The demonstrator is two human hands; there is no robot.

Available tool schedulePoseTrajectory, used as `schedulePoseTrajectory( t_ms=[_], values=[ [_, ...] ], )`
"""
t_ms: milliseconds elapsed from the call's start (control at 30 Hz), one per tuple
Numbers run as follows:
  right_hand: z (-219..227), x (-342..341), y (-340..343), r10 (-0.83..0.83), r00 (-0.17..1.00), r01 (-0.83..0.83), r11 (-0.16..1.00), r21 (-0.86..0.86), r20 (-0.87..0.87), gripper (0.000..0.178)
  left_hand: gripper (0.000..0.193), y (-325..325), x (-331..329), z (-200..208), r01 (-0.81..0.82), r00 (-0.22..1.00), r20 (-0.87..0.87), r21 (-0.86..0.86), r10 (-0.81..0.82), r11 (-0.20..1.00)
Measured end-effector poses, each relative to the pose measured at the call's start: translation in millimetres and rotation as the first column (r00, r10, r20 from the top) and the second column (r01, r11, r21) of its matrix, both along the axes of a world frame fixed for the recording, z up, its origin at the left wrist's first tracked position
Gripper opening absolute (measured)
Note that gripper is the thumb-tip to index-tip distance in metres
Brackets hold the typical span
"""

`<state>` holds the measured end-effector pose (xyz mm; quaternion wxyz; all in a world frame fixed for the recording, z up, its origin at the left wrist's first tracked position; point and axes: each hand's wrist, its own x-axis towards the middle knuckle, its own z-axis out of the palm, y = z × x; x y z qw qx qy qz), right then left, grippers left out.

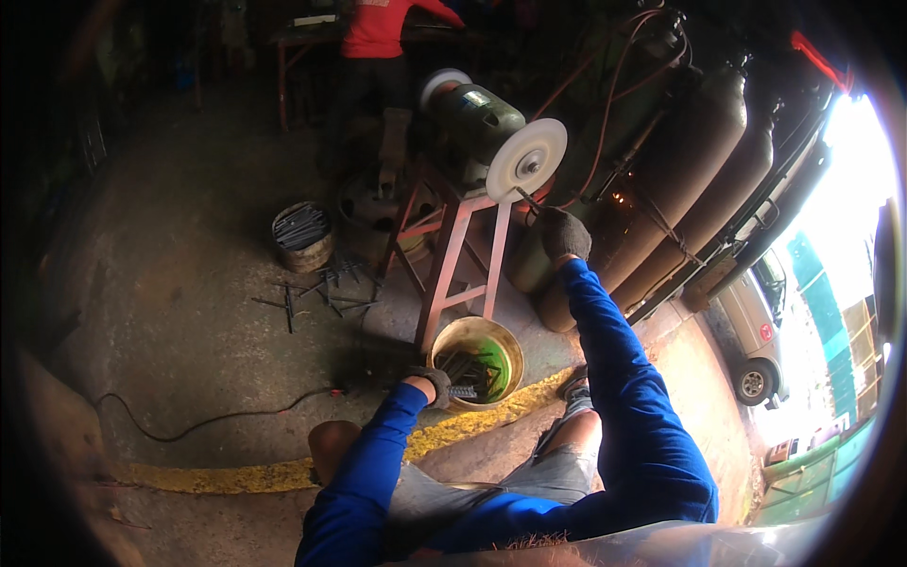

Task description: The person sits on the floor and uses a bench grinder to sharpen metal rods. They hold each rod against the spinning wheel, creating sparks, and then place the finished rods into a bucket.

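My right hand (564,236), in a grey work glove, is closed around a thin dark metal rod (527,197). The rod's tip meets the lower edge of the pale grinding wheel (527,161) on a green bench grinder (482,125). A few orange sparks (619,198) glow to the right of that hand. Lower down, my gloved left hand (431,386) is closed on a short, ridged grey metal piece (462,391) at the left rim of a pail (513,352). Inside the pail lie several short dark rods (463,370) against a green patch.
A red metal stand (444,255) carries the grinder. Left of it, a bucket of dark rods (302,231) stands beside loose rods (326,293). Tall gas cylinders (694,132) lean at right. A cable (217,420) crosses the floor. A person in red (376,28) stands at the back.
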<state>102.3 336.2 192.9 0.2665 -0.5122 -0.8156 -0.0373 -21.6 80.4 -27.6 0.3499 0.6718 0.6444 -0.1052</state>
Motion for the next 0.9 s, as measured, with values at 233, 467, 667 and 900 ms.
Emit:
schedulePoseTrajectory(
  t_ms=[233,467,667,900],
  values=[
    [-6,-5,2,-0.033,0.997,0.036,0.999,-0.04,0.075,0.028,0.044,-1,-1,-4,-0.037,0.999,0.001,0.038,0.037,0.999],
    [5,-8,-16,0.03,0.997,-0.029,0.999,-0.012,0.076,0.026,0.043,-2,1,6,-0.007,1.0,-0.022,0.019,0.008,1.0],
    [0,-8,-13,0.069,0.996,-0.074,0.994,0.077,0.061,0.03,0.038,-4,1,-4,0.069,0.997,-0.024,0.12,-0.067,0.99],
    [-3,-7,-1,0.011,0.996,-0.005,0.998,-0.069,0.089,0.028,0.037,2,3,-20,0.092,0.995,-0.057,0.124,-0.086,0.988]
  ],
)
